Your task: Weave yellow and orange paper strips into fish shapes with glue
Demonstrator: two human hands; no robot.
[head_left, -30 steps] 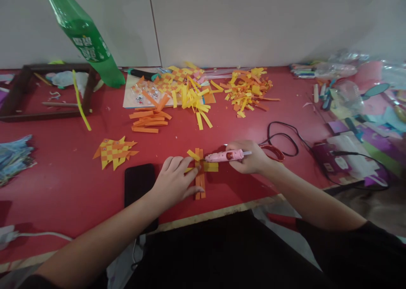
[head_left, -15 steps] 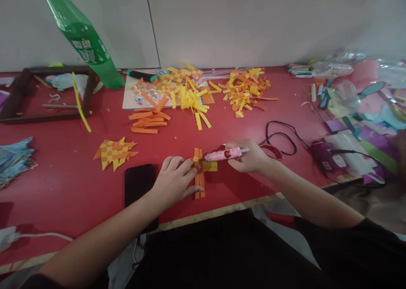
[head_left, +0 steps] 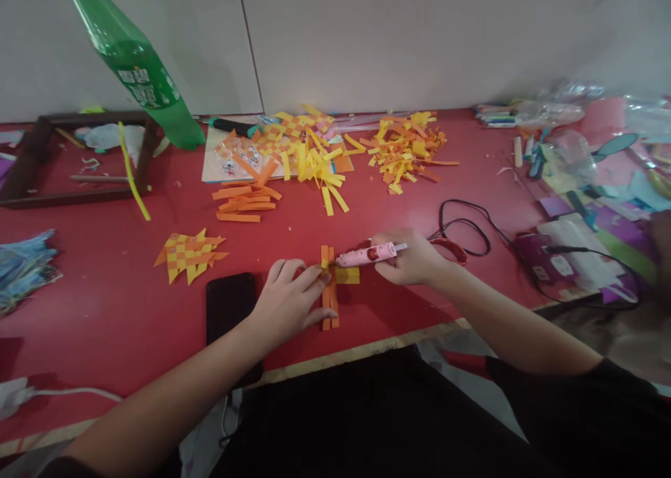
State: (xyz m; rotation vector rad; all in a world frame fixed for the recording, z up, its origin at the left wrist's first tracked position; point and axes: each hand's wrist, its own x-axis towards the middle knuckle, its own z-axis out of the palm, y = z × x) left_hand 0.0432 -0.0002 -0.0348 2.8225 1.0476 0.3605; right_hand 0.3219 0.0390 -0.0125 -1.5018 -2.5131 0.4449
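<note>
My right hand [head_left: 401, 256] grips a small pink glue gun [head_left: 367, 256], a pale stick jutting from its rear end. Its nozzle points left, at the upper part of two orange paper strips [head_left: 334, 300] lying side by side on the red table. A yellow paper strip [head_left: 347, 275] crosses them and sticks out to the right. My left hand [head_left: 291, 296] holds these strips down, thumb on the orange pair and fingertips at a folded yellow end near the nozzle. The fingers partly hide the crossing.
A black phone [head_left: 231, 303] lies beside my left forearm. Left of it is a woven paper fish [head_left: 191, 254]. Behind are loose orange strips [head_left: 246, 202], yellow strips [head_left: 314, 160] and a scrap pile [head_left: 406, 146]. A green bottle [head_left: 152, 87], wooden frame [head_left: 78, 197] and cabled purple device [head_left: 542, 258] stand around.
The glue gun has shifted very slightly left, its nozzle still by the strips. My left hand stays in place on the paper.
</note>
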